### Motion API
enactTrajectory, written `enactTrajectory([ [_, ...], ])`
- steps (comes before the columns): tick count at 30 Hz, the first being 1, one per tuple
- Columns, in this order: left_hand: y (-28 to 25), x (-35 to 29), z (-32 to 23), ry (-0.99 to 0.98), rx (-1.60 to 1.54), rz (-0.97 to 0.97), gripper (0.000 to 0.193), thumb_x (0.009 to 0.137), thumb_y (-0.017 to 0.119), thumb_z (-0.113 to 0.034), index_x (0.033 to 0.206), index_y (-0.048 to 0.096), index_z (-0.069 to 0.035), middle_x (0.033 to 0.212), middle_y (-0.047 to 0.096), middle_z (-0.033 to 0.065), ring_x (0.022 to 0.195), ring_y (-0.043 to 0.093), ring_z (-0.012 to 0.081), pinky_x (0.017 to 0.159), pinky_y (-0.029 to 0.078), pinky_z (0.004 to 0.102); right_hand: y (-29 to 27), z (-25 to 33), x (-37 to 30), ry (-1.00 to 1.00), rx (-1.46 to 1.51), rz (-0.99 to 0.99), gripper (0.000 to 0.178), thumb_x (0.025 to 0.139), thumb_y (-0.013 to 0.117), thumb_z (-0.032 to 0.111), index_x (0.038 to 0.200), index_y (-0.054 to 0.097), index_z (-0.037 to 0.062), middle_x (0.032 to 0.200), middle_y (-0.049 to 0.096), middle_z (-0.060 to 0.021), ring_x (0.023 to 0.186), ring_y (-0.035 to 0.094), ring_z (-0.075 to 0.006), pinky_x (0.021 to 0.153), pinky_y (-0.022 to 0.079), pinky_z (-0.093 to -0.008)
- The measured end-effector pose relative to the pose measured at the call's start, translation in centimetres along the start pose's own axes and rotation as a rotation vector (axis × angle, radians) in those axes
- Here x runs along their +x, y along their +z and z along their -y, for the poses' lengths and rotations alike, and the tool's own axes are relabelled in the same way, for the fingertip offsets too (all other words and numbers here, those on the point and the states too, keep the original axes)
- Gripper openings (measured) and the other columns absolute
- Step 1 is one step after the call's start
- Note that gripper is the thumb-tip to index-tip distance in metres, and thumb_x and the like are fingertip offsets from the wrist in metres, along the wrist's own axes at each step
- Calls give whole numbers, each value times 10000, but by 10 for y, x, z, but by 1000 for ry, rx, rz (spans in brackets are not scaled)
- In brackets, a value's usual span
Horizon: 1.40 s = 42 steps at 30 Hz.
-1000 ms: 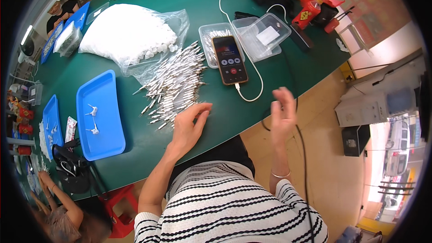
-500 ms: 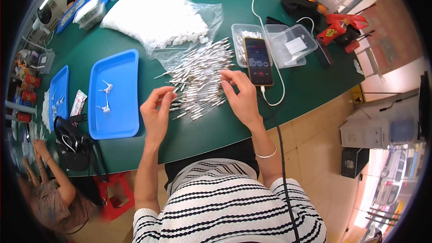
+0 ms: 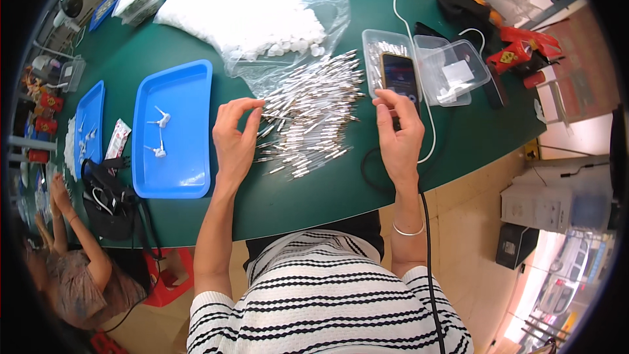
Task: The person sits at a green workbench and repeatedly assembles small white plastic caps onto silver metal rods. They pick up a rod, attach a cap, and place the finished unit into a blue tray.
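A loose heap of thin silver-tipped rods [image 3: 311, 108] with clear middles lies on the green table in front of me. My left hand [image 3: 234, 144] hovers at the heap's left edge, thumb and forefinger apart and nothing visible between them. Beyond the heap's right side, my right hand [image 3: 400, 134] is raised close to a phone [image 3: 398, 73], its fingers curved and parted from the thumb, with nothing seen in it. Part of the phone is covered by that hand. Behind the heap, a large clear bag [image 3: 236, 10] spills small white pieces toward the rods.
At left, a blue tray [image 3: 171, 174] holds two small white parts; a smaller blue tray [image 3: 92, 108] stands beyond it. A clear box [image 3: 370, 42] contains more rods. A white cable [image 3: 429, 131] and a black cable [image 3: 427, 223] run by my right arm. Another person [image 3: 82, 269] sits left.
My hands have moved apart: the right one went right, away from the rods to the phone. The view has shifted slightly. The rod heap looks much the same.
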<state>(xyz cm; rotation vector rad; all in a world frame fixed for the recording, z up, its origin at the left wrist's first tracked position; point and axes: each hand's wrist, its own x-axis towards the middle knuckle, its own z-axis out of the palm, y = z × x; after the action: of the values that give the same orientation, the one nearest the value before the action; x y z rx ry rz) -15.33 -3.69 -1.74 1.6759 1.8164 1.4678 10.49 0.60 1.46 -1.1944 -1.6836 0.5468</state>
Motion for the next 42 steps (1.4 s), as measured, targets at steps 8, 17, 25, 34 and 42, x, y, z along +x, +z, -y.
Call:
enactTrajectory([
  [8,11,20,7,216,269,39,126,777,666,-18,893,673,-67,878,620,73,870,542,269,750,446,366,59,-3,31,-291,-272,256,189,808,604,7,987,660,34,890,598,-121,884,558,-304,757,473,-392],
  [17,20,35,10,244,297,88,93,800,643,-32,884,677,-54,892,625,77,870,543,277,753,452,376,83,-24,50,-271,-449,342,103,763,593,-9,823,676,6,838,577,-156,888,568,-312,757,496,-399],
  [25,44,85,39,257,436,95,102,831,624,-72,917,678,-61,893,640,91,869,580,279,745,471,380,91,-30,51,-335,-457,317,70,729,593,-15,768,647,8,815,576,-140,848,581,-301,722,506,-400],
  [34,76,105,56,346,655,139,145,776,648,-95,920,647,-114,881,608,76,894,580,269,735,490,387,84,-20,46,-391,-365,184,32,748,604,52,747,632,38,803,587,-89,815,588,-267,679,506,-367],
  [42,76,119,57,508,662,183,94,768,660,-85,851,616,-81,866,561,73,862,555,266,685,486,389,72,1,47,-308,2,25,83,840,600,49,905,555,24,820,584,-122,779,601,-263,679,499,-372],
])
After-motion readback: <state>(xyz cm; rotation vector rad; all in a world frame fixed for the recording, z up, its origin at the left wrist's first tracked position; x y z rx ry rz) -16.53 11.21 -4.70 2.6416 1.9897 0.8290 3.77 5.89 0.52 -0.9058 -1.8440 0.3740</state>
